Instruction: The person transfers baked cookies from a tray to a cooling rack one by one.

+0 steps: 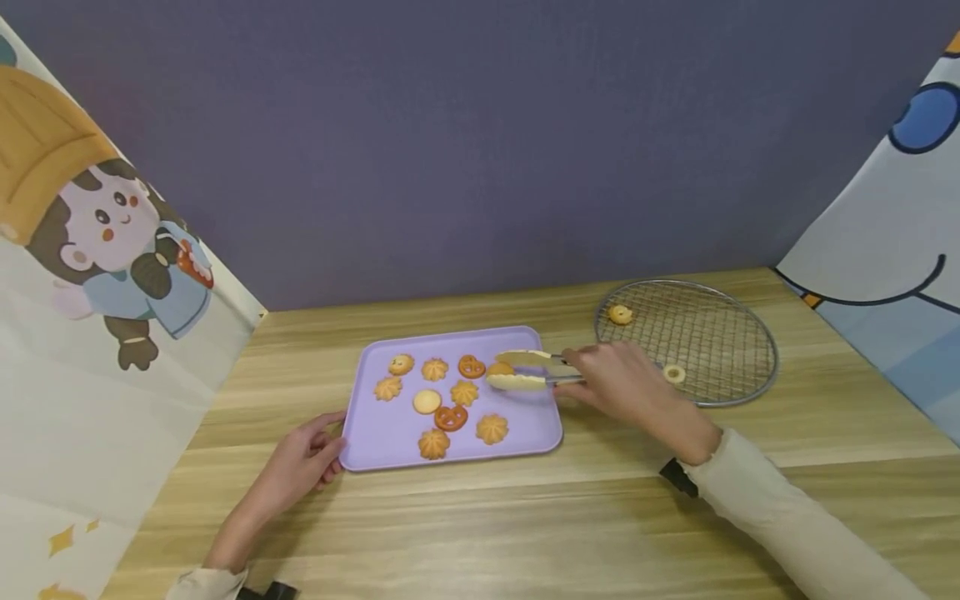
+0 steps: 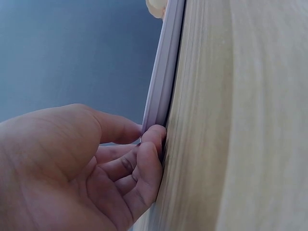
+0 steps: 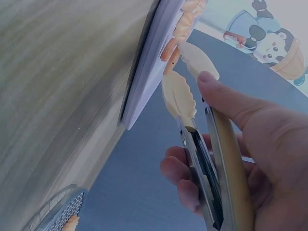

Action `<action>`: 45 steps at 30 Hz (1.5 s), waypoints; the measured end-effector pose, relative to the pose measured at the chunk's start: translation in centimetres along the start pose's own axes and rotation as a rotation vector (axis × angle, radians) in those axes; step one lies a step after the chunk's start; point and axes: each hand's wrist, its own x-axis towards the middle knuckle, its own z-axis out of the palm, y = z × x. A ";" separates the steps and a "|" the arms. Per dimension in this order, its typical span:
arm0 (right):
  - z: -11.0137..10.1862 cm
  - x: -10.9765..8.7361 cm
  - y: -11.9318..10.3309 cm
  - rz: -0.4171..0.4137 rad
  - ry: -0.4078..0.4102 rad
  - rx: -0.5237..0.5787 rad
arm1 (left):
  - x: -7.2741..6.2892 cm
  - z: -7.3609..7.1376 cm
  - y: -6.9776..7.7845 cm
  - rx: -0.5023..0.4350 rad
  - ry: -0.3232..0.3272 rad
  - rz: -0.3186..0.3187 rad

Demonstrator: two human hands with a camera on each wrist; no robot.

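Note:
A lilac tray (image 1: 525, 433) lies on the table with several cookies on it: flower-shaped ones (image 1: 492, 429), pretzel-shaped ones (image 1: 451, 417), a plain round one (image 1: 427, 402) and one with a face (image 1: 401, 364). My left hand (image 1: 303, 457) pinches the tray's left edge near its front corner, thumb and curled fingers at the rim in the left wrist view. Metal tongs with cream scalloped tips (image 3: 179, 96) are gripped in my right hand (image 1: 622, 383). Their tips stand apart over the tray's right part, either side of a golden cookie (image 1: 500, 367), which they partly hide.
Right of the tray, a round wire rack (image 1: 720, 342) carries a cookie with a face (image 1: 620, 314) and a ring-shaped cookie (image 1: 674, 373). Behind the wooden table (image 1: 450, 525) rises a dark blue panel (image 1: 480, 150). Cartoon-printed walls (image 1: 45, 350) flank both sides.

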 end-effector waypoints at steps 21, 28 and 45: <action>-1.9 -3.9 1.5 -0.043 0.183 -0.060 | -0.3 -0.5 0.0 -0.010 0.007 0.003; -3.2 -4.0 2.7 0.003 0.191 -0.051 | -0.4 -0.3 -0.1 -0.023 0.012 -0.003; -4.2 -4.8 6.7 0.090 0.230 -0.098 | -0.2 0.0 0.0 -0.044 -0.006 0.037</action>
